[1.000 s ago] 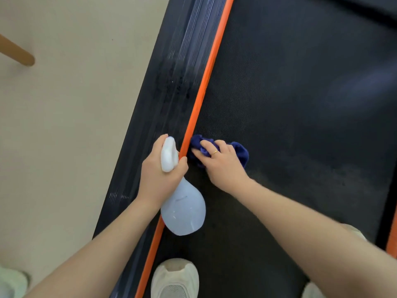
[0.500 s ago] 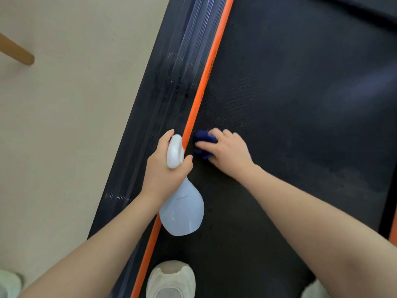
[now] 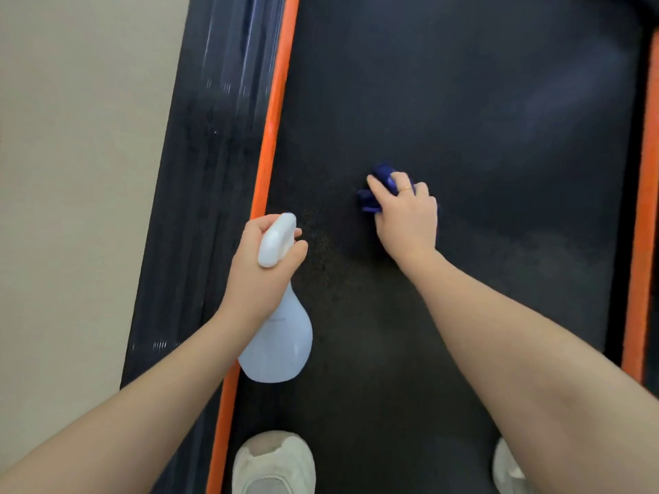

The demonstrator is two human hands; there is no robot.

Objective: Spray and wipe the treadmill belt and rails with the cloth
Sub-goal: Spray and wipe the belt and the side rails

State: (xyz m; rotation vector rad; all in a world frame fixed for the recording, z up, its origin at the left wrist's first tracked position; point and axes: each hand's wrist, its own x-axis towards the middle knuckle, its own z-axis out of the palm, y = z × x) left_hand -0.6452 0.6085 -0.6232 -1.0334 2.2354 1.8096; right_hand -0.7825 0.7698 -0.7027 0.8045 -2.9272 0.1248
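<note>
Right hand (image 3: 406,215), pressing the bunched cloth (image 3: 379,188), has swept from the left rail (image 3: 274,112) to mid-belt (image 3: 463,101); belt wiping under way. Left hand (image 3: 262,265) clamps the bottle (image 3: 276,336).

Both bare forearms reach forward and down from the bottom of the view. The left hand (image 3: 264,265) is curled around the neck of a spray bottle (image 3: 276,336), with the thumb on 1 side and the fingers wrapped on the other; the bottle's body hangs below the wrist. The right hand (image 3: 406,219) lies palm down, further forward, its fingers bent over a blue cloth (image 3: 371,201) and pressing it. A ring shows on 1 finger.
</note>
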